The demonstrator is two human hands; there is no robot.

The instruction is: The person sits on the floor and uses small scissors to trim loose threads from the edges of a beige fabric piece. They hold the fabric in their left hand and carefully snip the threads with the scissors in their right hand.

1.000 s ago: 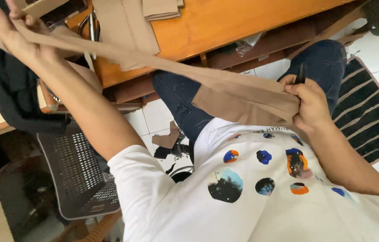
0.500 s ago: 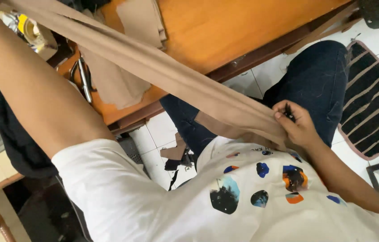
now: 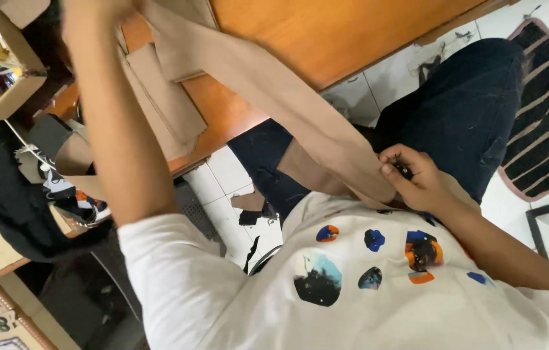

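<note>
head view: a long tan fabric strip (image 3: 274, 91) runs taut from the left hand (image 3: 96, 10), raised at the top edge with fingers cut off so their grip cannot be told, down to the right hand (image 3: 417, 181), fingers pinched on the cloth at the lap. the wooden table (image 3: 326, 32) edge sits close above the knees. since earlier, the left arm has swung upright and nearer.
</note>
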